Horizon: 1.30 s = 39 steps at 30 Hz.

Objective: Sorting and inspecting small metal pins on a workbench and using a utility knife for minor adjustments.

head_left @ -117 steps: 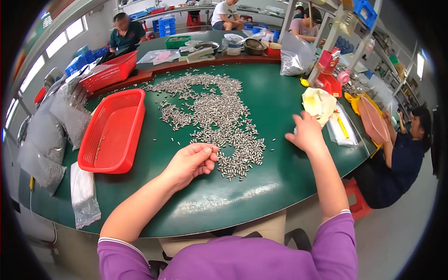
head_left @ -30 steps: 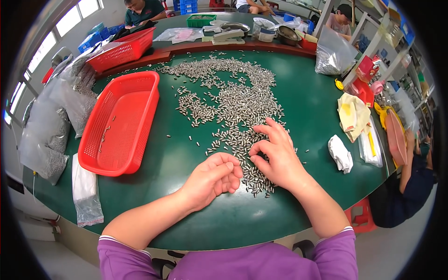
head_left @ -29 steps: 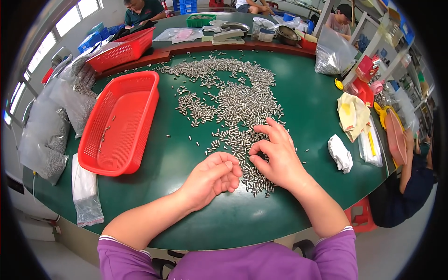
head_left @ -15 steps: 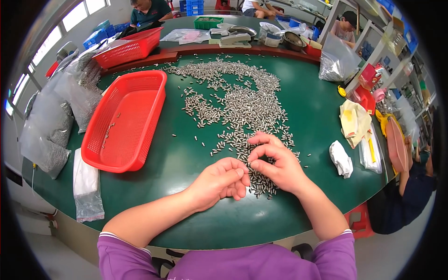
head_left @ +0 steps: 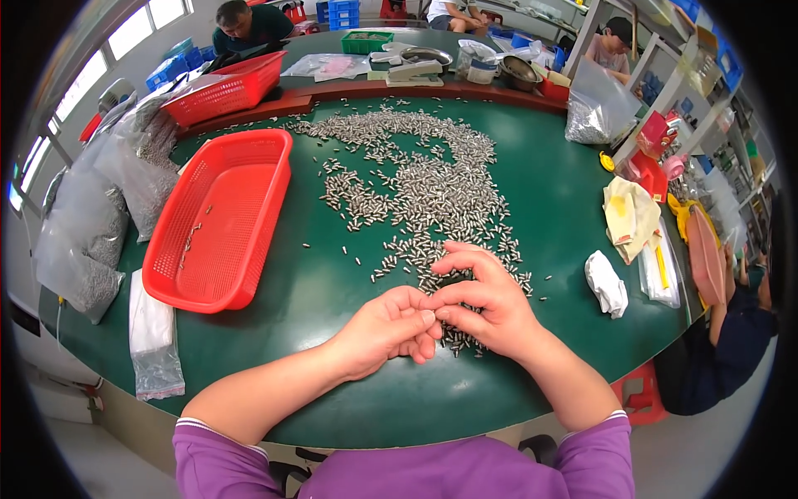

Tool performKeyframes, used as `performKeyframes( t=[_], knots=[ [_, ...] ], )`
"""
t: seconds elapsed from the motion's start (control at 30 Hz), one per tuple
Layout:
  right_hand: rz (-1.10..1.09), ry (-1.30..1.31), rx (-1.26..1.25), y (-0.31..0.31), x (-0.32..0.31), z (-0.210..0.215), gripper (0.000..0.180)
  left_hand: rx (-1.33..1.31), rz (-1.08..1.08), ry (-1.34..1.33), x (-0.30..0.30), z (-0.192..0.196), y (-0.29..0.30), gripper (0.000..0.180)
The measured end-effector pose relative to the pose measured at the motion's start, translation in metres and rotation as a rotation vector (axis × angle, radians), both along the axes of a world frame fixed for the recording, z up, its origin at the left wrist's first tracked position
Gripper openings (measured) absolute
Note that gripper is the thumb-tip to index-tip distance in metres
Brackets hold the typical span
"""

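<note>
A wide scatter of small silver metal pins (head_left: 424, 187) covers the middle of the round green table (head_left: 565, 175). My left hand (head_left: 386, 328) is curled into a loose fist at the near edge of the scatter, palm side hidden. My right hand (head_left: 490, 303) rests over the nearest pins, thumb and forefinger pinched together and touching my left fingertips. Whatever is pinched there is too small to make out. A red plastic basket (head_left: 166, 266) with a few pins in it lies to the left of my hands.
A second red basket (head_left: 224, 83) stands at the back left. Clear bags of pins (head_left: 83, 233) line the left edge, with a flat bag (head_left: 154, 345) nearer. A white rag (head_left: 605, 283) and yellow cloth (head_left: 629, 216) lie right. Another person (head_left: 740, 333) sits at the right.
My right hand came back from the right side of the table to the pins. Both hands have drawn together until their fingertips meet at the near edge of the scatter.
</note>
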State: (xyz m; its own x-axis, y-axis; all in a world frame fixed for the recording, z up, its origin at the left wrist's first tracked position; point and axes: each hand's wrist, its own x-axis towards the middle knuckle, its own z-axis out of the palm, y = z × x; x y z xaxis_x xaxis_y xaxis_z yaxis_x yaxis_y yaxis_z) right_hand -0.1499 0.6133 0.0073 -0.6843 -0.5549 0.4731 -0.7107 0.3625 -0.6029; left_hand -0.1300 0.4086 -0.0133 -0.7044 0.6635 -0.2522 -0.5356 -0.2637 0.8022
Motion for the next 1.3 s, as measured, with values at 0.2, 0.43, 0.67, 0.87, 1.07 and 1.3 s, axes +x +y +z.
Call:
performKeyframes(
  t=[0.2,0.43,0.67,0.87,1.07,1.3],
  knots=[
    [-0.398,0.149,0.085,0.014,-0.009,0.005,0.023,0.085,0.056,-0.037,0.0,-0.001,0.002,0.014],
    [-0.486,0.178,0.206,0.019,-0.012,0.003,0.022,0.064,0.079,0.035,0.001,0.001,0.002,0.014],
    [-0.476,0.153,0.207,0.018,-0.01,0.001,0.017,0.093,0.083,0.052,-0.001,-0.004,0.0,0.012],
    [-0.439,0.068,0.241,0.019,-0.014,-0.005,0.015,0.103,0.12,0.065,-0.001,-0.004,0.001,0.014],
    [-0.422,0.089,0.291,0.011,-0.012,-0.012,0.016,0.081,0.096,0.025,0.0,-0.001,0.002,0.012],
    [-0.371,0.243,0.27,0.008,-0.014,-0.006,0.017,0.085,0.089,0.071,0.0,-0.006,0.001,0.017]
  ],
)
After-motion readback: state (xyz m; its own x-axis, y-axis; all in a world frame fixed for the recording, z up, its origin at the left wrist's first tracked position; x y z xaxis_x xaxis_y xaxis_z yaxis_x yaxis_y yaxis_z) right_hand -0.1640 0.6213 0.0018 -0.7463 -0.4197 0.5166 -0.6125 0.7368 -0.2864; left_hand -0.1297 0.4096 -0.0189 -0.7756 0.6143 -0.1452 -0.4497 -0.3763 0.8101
